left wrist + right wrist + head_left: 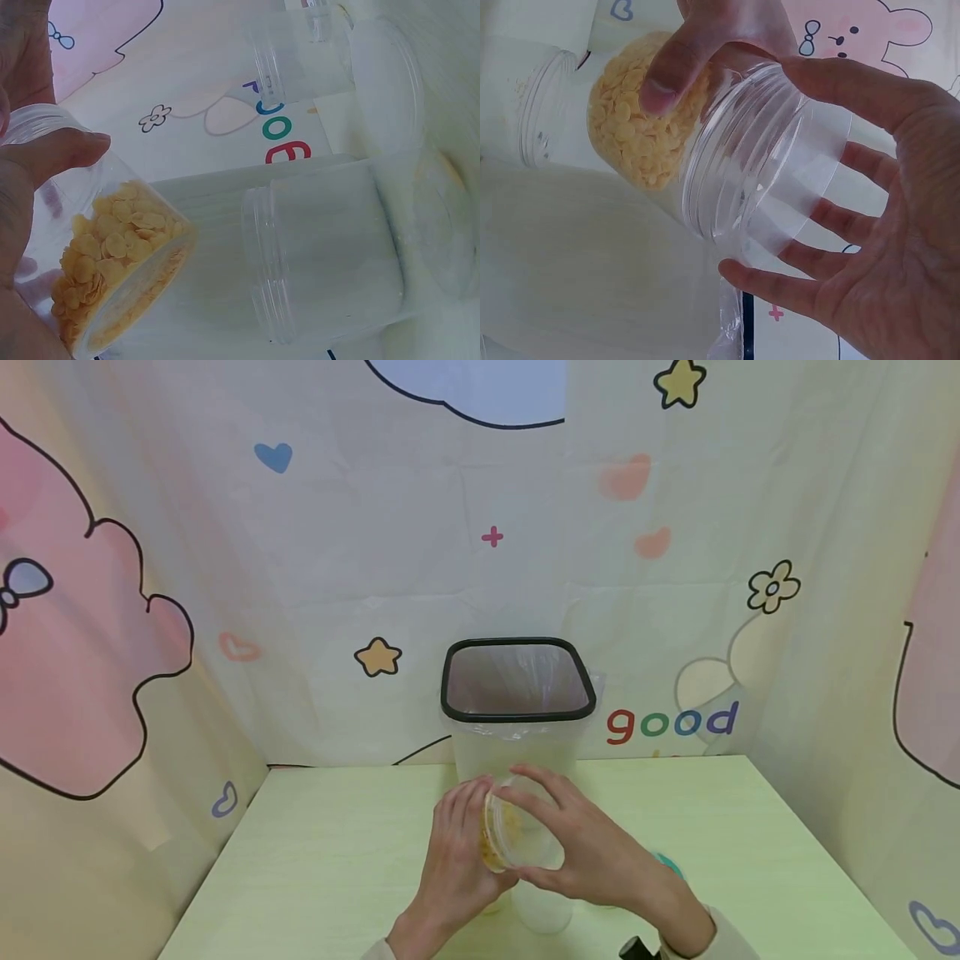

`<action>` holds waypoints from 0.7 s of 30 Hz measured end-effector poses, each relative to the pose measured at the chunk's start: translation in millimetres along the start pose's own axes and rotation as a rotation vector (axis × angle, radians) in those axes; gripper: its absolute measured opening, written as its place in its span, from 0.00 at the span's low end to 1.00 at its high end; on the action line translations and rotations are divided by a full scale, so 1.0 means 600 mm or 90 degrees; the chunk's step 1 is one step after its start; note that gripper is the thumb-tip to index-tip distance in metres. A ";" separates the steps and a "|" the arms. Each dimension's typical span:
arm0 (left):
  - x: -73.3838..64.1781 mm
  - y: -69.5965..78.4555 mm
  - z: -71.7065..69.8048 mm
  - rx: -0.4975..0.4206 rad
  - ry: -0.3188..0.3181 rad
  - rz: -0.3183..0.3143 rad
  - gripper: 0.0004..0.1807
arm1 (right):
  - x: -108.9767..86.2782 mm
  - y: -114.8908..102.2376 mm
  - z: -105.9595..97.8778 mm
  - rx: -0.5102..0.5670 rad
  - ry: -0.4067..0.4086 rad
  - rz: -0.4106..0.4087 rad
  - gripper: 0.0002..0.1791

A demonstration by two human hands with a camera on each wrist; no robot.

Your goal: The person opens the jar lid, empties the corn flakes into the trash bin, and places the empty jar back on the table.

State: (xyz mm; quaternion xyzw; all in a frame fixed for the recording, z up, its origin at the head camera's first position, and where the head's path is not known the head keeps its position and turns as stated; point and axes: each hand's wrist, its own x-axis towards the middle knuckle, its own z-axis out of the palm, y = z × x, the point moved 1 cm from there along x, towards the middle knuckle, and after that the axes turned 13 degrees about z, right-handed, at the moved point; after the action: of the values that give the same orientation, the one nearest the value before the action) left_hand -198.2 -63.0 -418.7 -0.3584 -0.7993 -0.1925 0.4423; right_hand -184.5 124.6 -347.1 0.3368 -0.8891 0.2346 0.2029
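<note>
My left hand holds a clear plastic jar tilted on its side, with yellow flakes, like corn flakes, in its bottom part. At the jar's threaded mouth, my right hand spreads its thumb and fingers round a translucent lid. In the right wrist view, the left thumb presses on the jar's side over the flakes. The lid sits right at the threads in that view.
A bin with a black rim and clear liner stands at the table's back. In the left wrist view are a clear jar, another jar and a whitish lid. A black object lies near the right wrist, beyond it something teal.
</note>
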 end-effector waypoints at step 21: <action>-0.009 -0.033 -0.035 -0.029 0.016 -0.084 0.62 | 0.003 0.009 -0.007 0.001 0.020 0.027 0.49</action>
State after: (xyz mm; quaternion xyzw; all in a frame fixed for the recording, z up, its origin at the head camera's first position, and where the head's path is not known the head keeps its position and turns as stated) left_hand -198.9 -91.5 -411.6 -0.3125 -0.8109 -0.2441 0.4303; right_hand -188.6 129.8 -344.3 0.3142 -0.8925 0.2445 0.2120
